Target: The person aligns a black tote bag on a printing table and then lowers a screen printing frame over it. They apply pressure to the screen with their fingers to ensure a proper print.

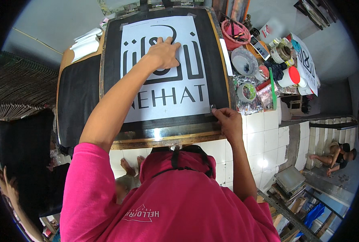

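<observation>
A white sheet of paper (169, 111) with large black lettering lies on black fabric (216, 86) stretched over a board. My left hand (163, 54) rests spread on the upper middle of the sheet, its fingers apart, covering part of the print. At the sheet's lower right corner, my right hand (228, 121) pinches a small piece of clear tape (212, 107) between thumb and forefinger. More tape sits at the sheet's top corners. Along the board's near edge runs a shiny clear strip (159, 134).
Right of the board, a cluttered surface holds a pink basket (234, 34), a phone (260, 47), a red-lidded jar (289, 76) and tape rolls (246, 92). Folded white cloths (86, 44) lie at left. One person holds black cloth (22, 149) at far left; another person (339, 155) sits on steps.
</observation>
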The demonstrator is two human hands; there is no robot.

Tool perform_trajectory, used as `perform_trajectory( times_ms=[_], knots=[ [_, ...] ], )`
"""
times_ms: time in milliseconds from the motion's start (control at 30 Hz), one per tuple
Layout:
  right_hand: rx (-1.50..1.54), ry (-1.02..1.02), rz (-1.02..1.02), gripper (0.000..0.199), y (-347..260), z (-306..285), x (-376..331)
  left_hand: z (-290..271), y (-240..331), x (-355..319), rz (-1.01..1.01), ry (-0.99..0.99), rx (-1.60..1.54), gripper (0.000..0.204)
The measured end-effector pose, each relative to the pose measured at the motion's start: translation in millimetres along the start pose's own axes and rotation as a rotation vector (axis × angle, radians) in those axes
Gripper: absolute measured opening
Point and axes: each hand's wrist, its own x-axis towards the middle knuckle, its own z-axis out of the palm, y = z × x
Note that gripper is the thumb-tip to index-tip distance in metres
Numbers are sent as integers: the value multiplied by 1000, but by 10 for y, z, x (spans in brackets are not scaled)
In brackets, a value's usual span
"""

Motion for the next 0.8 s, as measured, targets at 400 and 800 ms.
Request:
perform_trajectory(
  times_ms=[400, 800],
  knots=[
    [-308, 153, -96, 38, -33, 135, 2, 17, 6, 3, 11, 9, -2, 73],
    [-476, 122, -22, 53, -315, 31, -96, -2, -5, -8, -10, 2, 6, 76]
  ],
)
